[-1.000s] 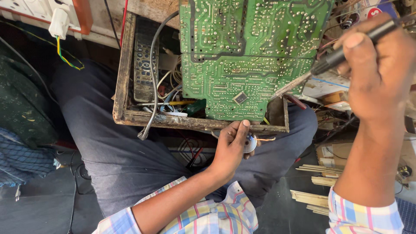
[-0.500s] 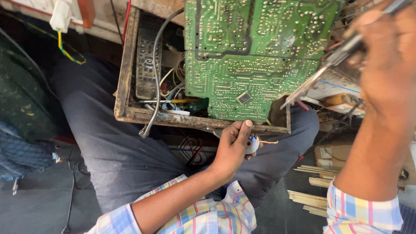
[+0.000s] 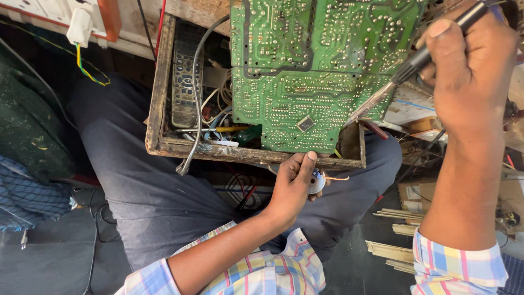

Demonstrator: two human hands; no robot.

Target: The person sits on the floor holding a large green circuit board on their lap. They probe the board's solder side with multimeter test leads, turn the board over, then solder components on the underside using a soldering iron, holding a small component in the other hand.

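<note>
Swinging back in, my right hand point(image 3: 472, 71) grips the soldering iron point(image 3: 404, 74), tip at the green circuit board point(image 3: 316, 60) edge; left hand point(image 3: 295, 183) still closed on a solder spool point(image 3: 317, 182).

This looks like a small electronics repair workshop. A large green printed circuit board point(image 3: 316, 71) rests over a worn wooden tray point(image 3: 158, 109) full of loose wires and a grey remote control point(image 3: 187, 76). Cardboard pieces and scrap parts lie around on the dark floor point(image 3: 49, 262).
</note>
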